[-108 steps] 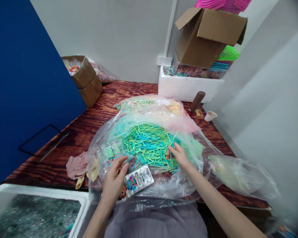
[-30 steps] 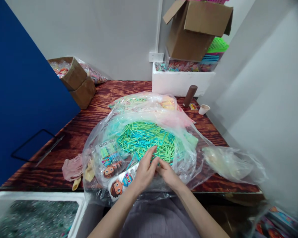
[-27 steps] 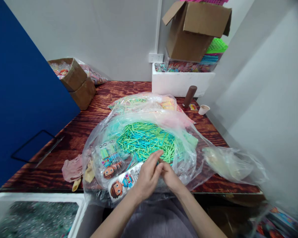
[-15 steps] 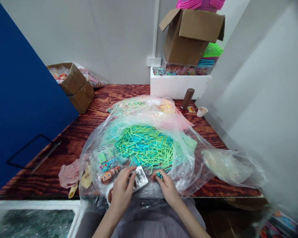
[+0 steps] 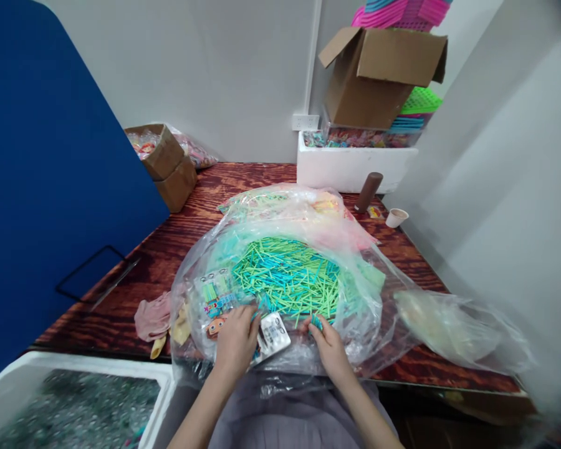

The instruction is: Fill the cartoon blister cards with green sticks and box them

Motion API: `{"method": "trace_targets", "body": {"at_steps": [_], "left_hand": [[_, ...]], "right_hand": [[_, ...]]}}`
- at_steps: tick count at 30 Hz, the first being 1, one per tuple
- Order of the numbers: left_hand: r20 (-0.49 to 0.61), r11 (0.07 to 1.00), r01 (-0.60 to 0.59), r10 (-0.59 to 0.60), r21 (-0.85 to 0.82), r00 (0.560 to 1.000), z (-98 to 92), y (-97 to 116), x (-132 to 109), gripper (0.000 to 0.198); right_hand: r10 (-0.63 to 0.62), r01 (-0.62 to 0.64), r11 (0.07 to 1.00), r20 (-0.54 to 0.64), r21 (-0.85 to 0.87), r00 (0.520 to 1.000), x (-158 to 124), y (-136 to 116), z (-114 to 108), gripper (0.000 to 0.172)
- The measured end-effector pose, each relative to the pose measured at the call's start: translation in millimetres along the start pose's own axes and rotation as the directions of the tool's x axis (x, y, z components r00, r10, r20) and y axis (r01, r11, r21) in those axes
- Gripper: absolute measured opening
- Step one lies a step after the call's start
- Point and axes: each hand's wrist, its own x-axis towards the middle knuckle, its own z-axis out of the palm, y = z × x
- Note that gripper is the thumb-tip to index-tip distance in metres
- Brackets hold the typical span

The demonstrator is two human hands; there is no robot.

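Observation:
A large clear plastic bag (image 5: 371, 299) lies spread open before me, holding a heap of short thin green and blue sticks (image 5: 290, 274). My right hand (image 5: 330, 346) is closed on a small bunch of blue-green sticks (image 5: 316, 322) at the heap's near edge. My left hand (image 5: 236, 340) bends its fingers at the heap's lower left; a bit of blue shows at the fingertips, too small to name. Beside that hand lies a white-backed packet (image 5: 275, 333) with dark print, partly under it. A printed clear packet (image 5: 215, 290) with green sticks and a cartoon figure lies further left.
Pink and yellowish gloves (image 5: 153, 317) lie left of the bag. A white foam box (image 5: 163, 374) stands lower left, beneath a blue panel (image 5: 65, 187). At the back are a cardboard box (image 5: 378, 81), brown cylinder (image 5: 368, 192) and paper cup (image 5: 396, 217).
The view has swung a little left, so things sit further right. My left hand has shifted up towards the stick heap, off more of the white-backed packet. The right hand still holds its bunch.

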Motion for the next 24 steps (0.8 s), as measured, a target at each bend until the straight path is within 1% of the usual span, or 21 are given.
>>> {"method": "trace_targets", "body": {"at_steps": [2, 4, 7, 9, 10, 12, 14, 15, 17, 19, 20, 21, 24], "left_hand": [[0.086, 0.993, 0.057, -0.066, 0.099, 0.994, 0.6, 3.9, 14.3, 0.016], [0.142, 0.985, 0.092, -0.112, 0.145, 0.983, 3.5, 6.1, 26.2, 0.013], [0.155, 0.987, 0.094, -0.114, 0.131, 0.981, 5.4, 4.1, 36.7, 0.018], [0.148, 0.99, 0.087, -0.103, 0.112, 0.984, 1.3, 1.2, 39.0, 0.022], [0.124, 0.992, 0.087, -0.098, 0.086, 0.988, -2.4, 0.4, 39.3, 0.023], [0.035, 0.996, 0.084, -0.084, -0.02, 0.996, -11.3, 2.1, 39.1, 0.027], [-0.057, 0.976, 0.062, -0.076, -0.21, 0.995, -18.9, 10.5, 38.2, 0.03], [-0.074, 0.947, 0.043, -0.07, -0.318, 0.995, -20.9, 17.2, 37.4, 0.032], [-0.041, 0.861, 0.013, -0.04, -0.509, 0.998, -19.7, 33.7, 34.8, 0.032], [0.002, 0.78, -0.004, 0.007, -0.626, 1.0, -12.2, 50.5, 31.3, 0.03], [0.008, 0.766, -0.011, 0.021, -0.643, 1.0, -7.0, 57.4, 29.5, 0.028], [-0.002, 0.771, -0.021, 0.026, -0.636, 1.0, -1.6, 62.9, 27.8, 0.026], [-0.054, 0.848, -0.056, 0.032, -0.526, 0.998, 11.7, 70.2, 22.5, 0.022]], "right_hand": [[0.04, -0.038, 0.998, -0.032, 0.059, 0.999, 1.4, 2.3, 0.2, 0.032], [0.049, -0.046, 0.997, -0.048, 0.068, 0.998, 1.1, 4.4, 0.7, 0.035], [0.038, -0.036, 0.999, -0.059, 0.038, 0.998, -0.9, 6.8, 1.0, 0.035], [0.036, -0.034, 0.999, -0.053, 0.038, 0.998, -1.7, 7.0, 0.3, 0.035], [0.038, -0.035, 0.998, -0.049, 0.051, 0.998, -1.7, 6.4, -0.2, 0.035], [0.05, -0.044, 0.994, -0.058, 0.101, 0.997, -0.8, 3.4, -0.7, 0.036], [0.076, -0.059, 0.986, -0.108, 0.154, 0.991, 0.7, -3.0, 1.2, 0.037], [0.086, -0.062, 0.983, -0.137, 0.172, 0.987, 1.6, -7.5, 3.6, 0.037], [0.096, -0.061, 0.978, -0.171, 0.199, 0.981, 3.3, -18.9, 11.6, 0.036], [0.105, -0.066, 0.964, -0.141, 0.259, 0.984, 4.6, -31.5, 22.1, 0.034], [0.115, -0.075, 0.946, -0.11, 0.317, 0.987, 5.0, -37.6, 27.3, 0.033], [0.127, -0.087, 0.918, -0.079, 0.387, 0.989, 5.0, -43.2, 31.7, 0.034], [0.157, -0.137, 0.83, 0.009, 0.541, 0.988, 2.5, -56.3, 39.0, 0.036]]}}
